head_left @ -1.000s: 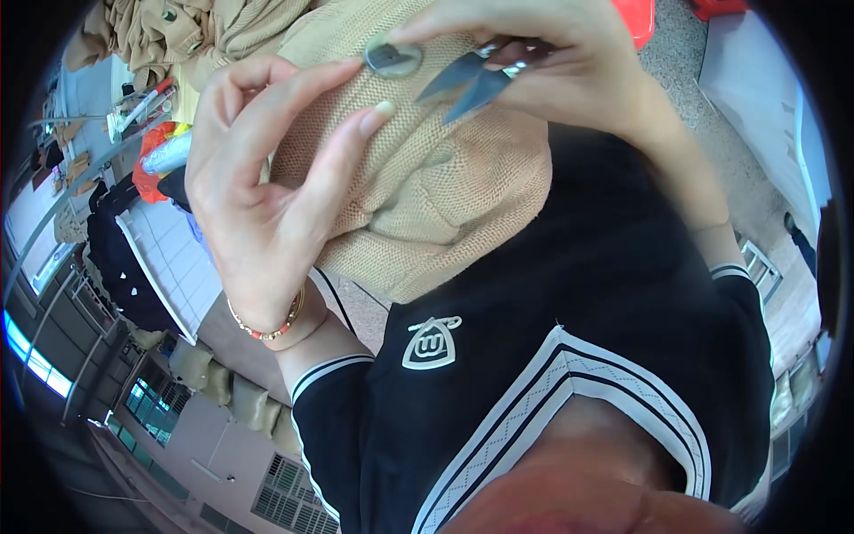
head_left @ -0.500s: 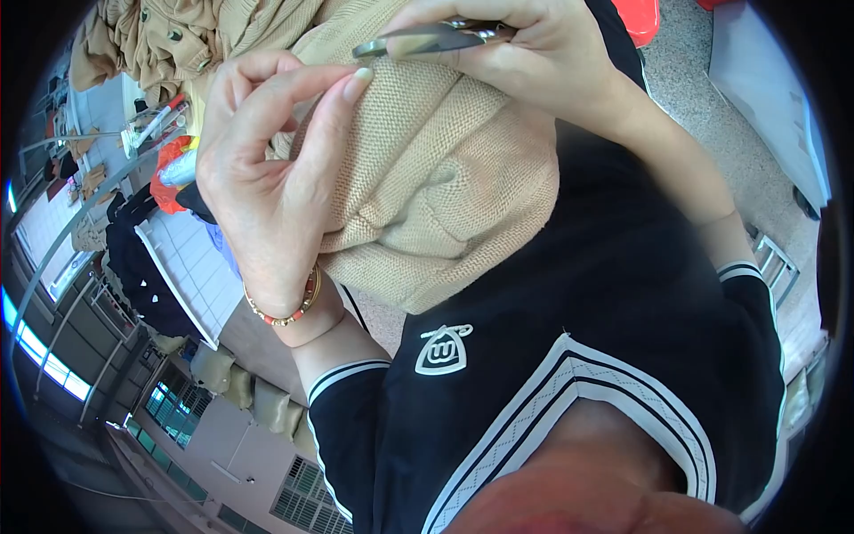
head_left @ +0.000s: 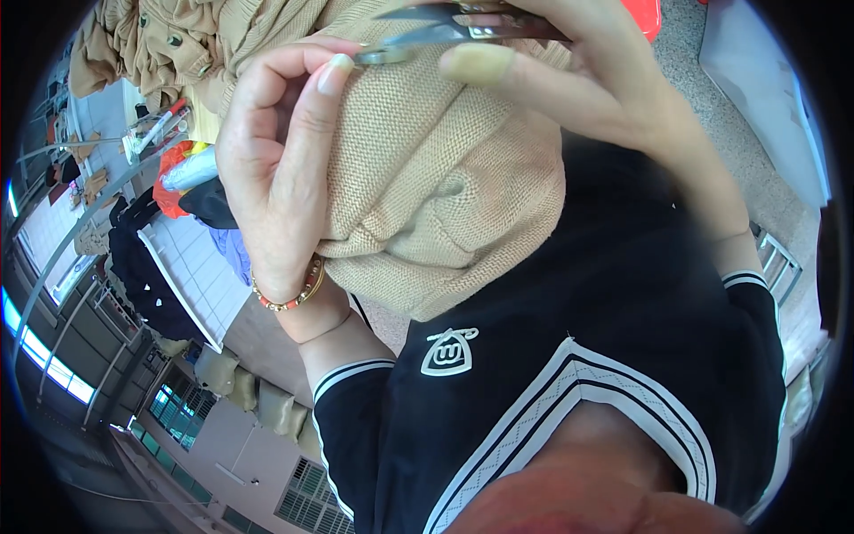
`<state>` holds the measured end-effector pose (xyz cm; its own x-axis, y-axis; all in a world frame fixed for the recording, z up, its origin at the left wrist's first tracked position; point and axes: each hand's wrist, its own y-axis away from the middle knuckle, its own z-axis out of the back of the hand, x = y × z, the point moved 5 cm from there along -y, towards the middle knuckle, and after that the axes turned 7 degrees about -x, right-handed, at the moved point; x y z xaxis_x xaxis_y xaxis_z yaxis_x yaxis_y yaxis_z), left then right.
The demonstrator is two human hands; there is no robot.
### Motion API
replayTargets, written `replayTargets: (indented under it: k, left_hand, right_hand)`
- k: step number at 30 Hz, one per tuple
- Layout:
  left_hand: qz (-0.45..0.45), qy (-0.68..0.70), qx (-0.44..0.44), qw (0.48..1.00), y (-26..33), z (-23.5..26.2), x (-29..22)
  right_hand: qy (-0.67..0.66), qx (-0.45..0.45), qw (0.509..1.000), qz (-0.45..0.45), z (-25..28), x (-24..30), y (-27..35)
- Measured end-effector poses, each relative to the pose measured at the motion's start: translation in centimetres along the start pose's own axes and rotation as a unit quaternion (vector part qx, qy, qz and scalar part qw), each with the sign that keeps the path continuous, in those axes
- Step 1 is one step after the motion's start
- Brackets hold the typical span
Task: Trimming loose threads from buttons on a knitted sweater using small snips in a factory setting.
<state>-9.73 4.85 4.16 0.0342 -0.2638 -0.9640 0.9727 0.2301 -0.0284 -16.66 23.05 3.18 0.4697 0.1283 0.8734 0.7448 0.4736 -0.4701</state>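
A tan knitted garment lies bunched in front of my body. On its far part a round grey-green button is seen nearly edge-on. My left hand has thumb and forefinger pinched at the button's left edge, with its other fingers curled. My right hand holds a pair of metal scissors, blades parted and pointing left just above the button. The thumb of that hand stretches out below the blades, off the button. My fingers partly hide the scissors' handles.
More tan buttoned knitwear is heaped at the far left. Beside it lie a red-and-white pen and an orange bag. A white tiled-looking surface stands further left; a pale bin-like panel is at the right.
My right hand has shifted right, its thumb has come off the button, and the scissor blades have spread apart. My left hand has moved slightly right and now pinches at the button's edge.
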Motion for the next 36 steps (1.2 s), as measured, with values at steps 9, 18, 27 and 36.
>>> replayTargets:
  k: [9,18,27,36]
  left_hand:
    - [-0.006,0.001,0.003,1.0,-0.3,-0.3,-0.2]
    - [-0.025,-0.009,-0.007,1.0,0.0,0.0,0.0]
    - [-0.058,-0.034,-0.007,0.998,0.1,-0.4,-0.5]
    - [-0.1,-0.056,-0.011,0.993,0.2,-0.3,-0.8]
  right_hand:
    - [0.258,-0.11,0.922,0.266,-1.1,-0.4,0.6]
    - [0.297,-0.01,0.949,0.108,-0.5,2.5,0.7]
    - [0.325,-0.139,0.875,0.33,-1.3,-0.3,0.4]
    - [0.393,-0.191,0.753,0.492,-2.1,0.6,1.3]
